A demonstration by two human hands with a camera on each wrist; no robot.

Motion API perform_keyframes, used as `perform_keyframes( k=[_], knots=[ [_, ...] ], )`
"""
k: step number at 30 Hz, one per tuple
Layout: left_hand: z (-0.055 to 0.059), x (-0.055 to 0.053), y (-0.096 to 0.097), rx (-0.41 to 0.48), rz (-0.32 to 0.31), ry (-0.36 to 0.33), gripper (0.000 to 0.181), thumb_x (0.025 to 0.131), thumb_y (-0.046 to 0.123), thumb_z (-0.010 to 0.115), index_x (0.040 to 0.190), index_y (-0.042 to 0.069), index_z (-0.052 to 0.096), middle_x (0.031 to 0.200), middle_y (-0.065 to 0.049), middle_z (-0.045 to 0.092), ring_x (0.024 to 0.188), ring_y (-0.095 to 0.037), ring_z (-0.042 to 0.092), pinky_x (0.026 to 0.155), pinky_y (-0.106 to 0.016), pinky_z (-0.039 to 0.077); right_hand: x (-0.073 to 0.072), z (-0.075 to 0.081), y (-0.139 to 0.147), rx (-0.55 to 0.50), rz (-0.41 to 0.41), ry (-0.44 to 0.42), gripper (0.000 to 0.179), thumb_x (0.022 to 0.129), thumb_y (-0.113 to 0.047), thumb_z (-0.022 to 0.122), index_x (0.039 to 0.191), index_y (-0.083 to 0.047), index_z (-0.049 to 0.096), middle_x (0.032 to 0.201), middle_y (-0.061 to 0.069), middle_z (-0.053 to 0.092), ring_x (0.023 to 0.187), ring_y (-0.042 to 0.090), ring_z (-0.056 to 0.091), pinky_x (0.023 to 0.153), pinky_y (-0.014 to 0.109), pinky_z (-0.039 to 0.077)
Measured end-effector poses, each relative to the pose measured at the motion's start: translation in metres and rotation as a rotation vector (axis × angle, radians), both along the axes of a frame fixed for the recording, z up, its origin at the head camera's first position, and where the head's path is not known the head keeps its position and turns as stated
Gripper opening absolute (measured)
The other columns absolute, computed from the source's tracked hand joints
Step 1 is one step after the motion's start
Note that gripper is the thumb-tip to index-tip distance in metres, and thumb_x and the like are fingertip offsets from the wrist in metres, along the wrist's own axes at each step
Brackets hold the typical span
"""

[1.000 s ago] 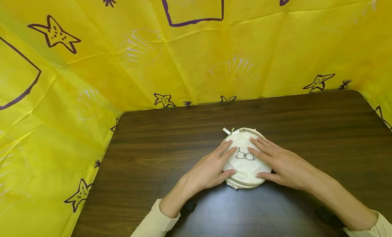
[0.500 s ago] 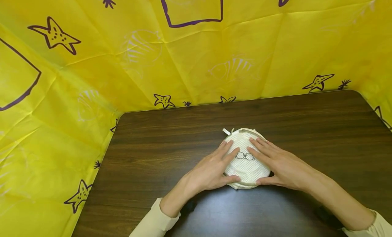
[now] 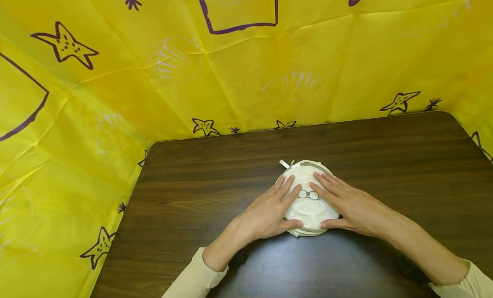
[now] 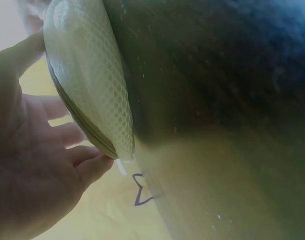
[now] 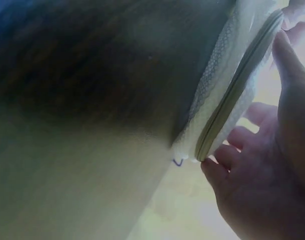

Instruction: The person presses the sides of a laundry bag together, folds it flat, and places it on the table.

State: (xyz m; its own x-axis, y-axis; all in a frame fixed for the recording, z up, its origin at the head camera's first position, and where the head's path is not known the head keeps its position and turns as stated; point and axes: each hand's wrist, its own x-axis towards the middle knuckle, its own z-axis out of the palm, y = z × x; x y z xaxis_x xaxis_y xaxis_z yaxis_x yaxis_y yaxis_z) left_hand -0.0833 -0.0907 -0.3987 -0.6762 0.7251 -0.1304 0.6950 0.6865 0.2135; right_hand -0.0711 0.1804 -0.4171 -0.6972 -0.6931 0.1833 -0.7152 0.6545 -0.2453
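Note:
A round white mesh laundry bag (image 3: 312,210) lies on the dark wooden table, with a dark eyeglasses drawing on its top. A zipper (image 5: 237,90) runs round its side, and a white tab (image 3: 284,164) sticks out at its far left. My left hand (image 3: 265,214) rests on the bag's left side, fingers spread over the mesh and thumb at the near edge. Mirroring it, my right hand (image 3: 352,206) touches the right side with fingers extended. Both wrist views show fingertips along the zipper edge. The fingers partly cover the drawing.
The wood-grain table (image 3: 200,174) has rounded far corners. Yellow cloth (image 3: 239,75) printed with starfish and fish hangs behind it and at both sides. Light sleeves (image 3: 198,274) cover the forearms.
My left thumb has slid inward along the bag's near edge, and the left fingers have shifted slightly over the drawing. My right thumb has moved a little toward the near edge. The bag stays put.

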Motion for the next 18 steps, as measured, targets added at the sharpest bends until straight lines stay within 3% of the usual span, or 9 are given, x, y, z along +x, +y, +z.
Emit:
perform_keyframes(
  k=[5, 13, 18],
  knots=[
    [-0.0012, 0.0002, 0.0010, -0.029, -0.023, 0.031, 0.086, 0.096, 0.061, 0.050, 0.159, 0.011, 0.020, 0.164, -0.017, 0.010, 0.151, -0.035, 0.010, 0.119, -0.040, 0.022, 0.0000, -0.0019, -0.0003, 0.000, 0.001, 0.006, 0.091, 0.088, -0.062, 0.063, 0.155, -0.008, 0.033, 0.161, 0.017, 0.026, 0.143, 0.038, 0.032, 0.119, 0.035, 0.020],
    [-0.0018, -0.0023, 0.0026, -0.035, -0.016, -0.001, 0.085, 0.096, 0.060, 0.051, 0.160, 0.012, 0.020, 0.165, -0.015, 0.009, 0.151, -0.034, 0.009, 0.119, -0.041, 0.023, -0.0006, -0.0029, -0.0014, -0.004, 0.005, -0.018, 0.092, 0.087, -0.060, 0.065, 0.154, -0.006, 0.034, 0.160, 0.020, 0.027, 0.143, 0.038, 0.032, 0.121, 0.030, 0.010],
    [-0.0009, -0.0037, 0.0025, -0.021, -0.018, -0.008, 0.086, 0.095, 0.061, 0.053, 0.159, 0.013, 0.022, 0.165, -0.014, 0.011, 0.150, -0.034, 0.012, 0.117, -0.041, 0.026, -0.0012, -0.0001, -0.0031, 0.015, -0.005, -0.073, 0.091, 0.088, -0.060, 0.064, 0.154, -0.006, 0.034, 0.160, 0.020, 0.026, 0.144, 0.038, 0.030, 0.120, 0.039, 0.019]
  ],
)
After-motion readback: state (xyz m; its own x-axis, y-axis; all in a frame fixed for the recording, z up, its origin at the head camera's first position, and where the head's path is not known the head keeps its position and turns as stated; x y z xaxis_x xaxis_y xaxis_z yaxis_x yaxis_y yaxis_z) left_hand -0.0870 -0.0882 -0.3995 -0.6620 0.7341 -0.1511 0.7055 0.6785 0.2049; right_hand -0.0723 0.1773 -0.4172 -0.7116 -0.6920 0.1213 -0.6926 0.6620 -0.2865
